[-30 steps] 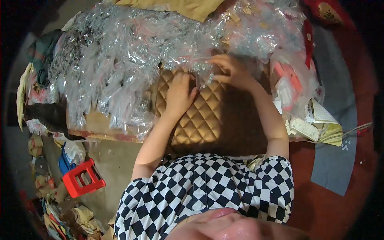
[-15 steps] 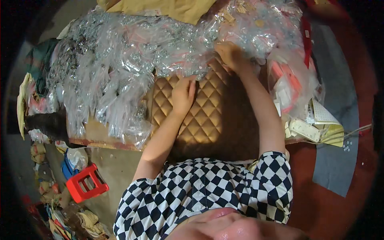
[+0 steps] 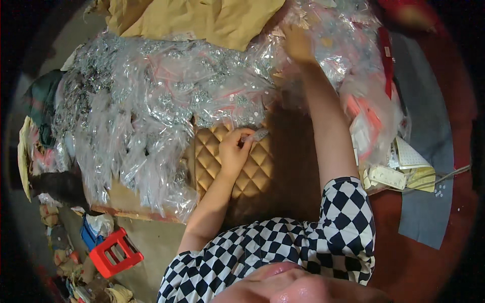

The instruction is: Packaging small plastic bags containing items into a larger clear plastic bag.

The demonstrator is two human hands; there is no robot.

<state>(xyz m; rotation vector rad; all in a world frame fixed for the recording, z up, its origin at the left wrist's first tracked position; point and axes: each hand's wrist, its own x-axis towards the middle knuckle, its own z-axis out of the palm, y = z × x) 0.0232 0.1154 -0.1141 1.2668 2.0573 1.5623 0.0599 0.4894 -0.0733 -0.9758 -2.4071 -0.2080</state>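
Observation:
Over the quilted brown pad [image 3: 212, 144], my left hand [image 3: 233, 154] is pinched closed on a small clear plastic bag [image 3: 260, 135], which sticks out to the right of the fingertips. What the bag contains is too small to make out. My right hand [image 3: 299, 45] is stretched far forward, at the small tan pieces [image 3: 299, 19] lying on the plastic bags. Its fingertips are blurred, so their grip cannot be told. A broad heap of clear plastic bags [image 3: 151, 81], with silvery bits and pink streaks, covers the table beyond and left of the pad.
Brown paper [image 3: 202, 20] lies across the far edge. On the right stand a large clear bag with pink contents [image 3: 366, 113] and a small white box [image 3: 388, 177]. A red plastic stool [image 3: 116, 252] is on the floor at lower left.
My right hand has moved forward from the pad's far edge to the tan pieces. My left hand now shows a small plastic bag in its fingers. The whole view has shifted slightly.

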